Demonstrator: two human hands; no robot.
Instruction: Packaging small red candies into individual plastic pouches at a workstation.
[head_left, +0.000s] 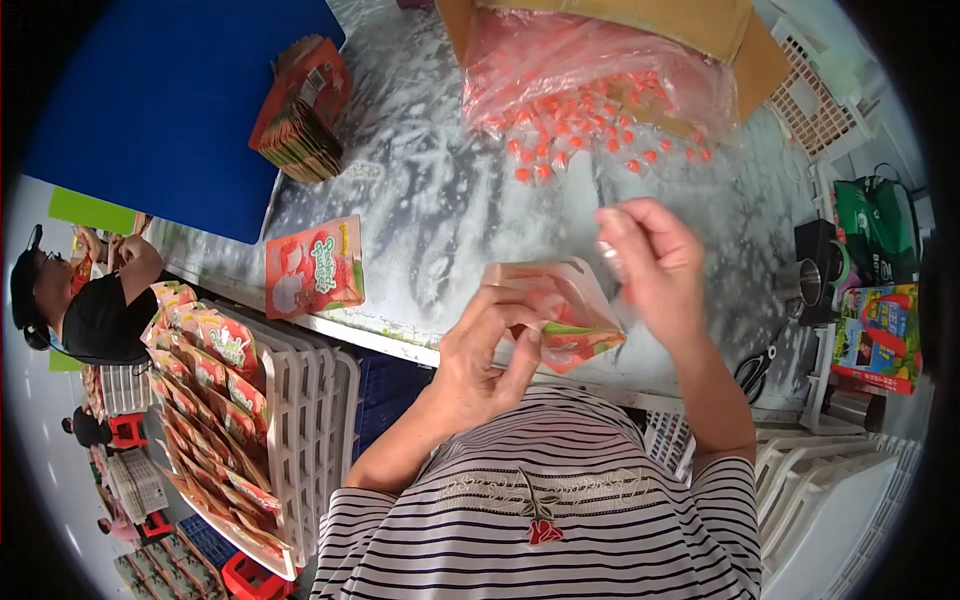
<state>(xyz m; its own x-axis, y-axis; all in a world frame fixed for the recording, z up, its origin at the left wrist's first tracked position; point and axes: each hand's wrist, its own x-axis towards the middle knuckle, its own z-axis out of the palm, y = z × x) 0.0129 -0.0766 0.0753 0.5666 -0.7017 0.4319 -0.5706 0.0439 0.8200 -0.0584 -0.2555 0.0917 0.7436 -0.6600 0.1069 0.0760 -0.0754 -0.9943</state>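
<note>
My left hand (pixel 490 350) is closed on the edge of a red and green pouch (pixel 570 349), with its mouth spread apart and facing up. Just right of that mouth, my right hand (pixel 655 265) is raised, fingers pinched. A shiny clear bit of wrapper (pixel 612 258) shows at its fingertips, apparently a red wrapped candy, though motion smears it. Beyond both hands, loose red candies (pixel 575 130) in clear wrappers spill from a plastic-lined cardboard box (pixel 745 35). One flat pouch (pixel 315 268) lies on the table to the left.
A stack of pouches (pixel 300 140) stands near a blue board (pixel 170 90). At my left, a white crate (pixel 285 400) holds rows of filled pouches. Scissors (pixel 755 372) and a metal cup (pixel 797 283) are at the right edge. Another person (pixel 110 315) is at far left.
</note>
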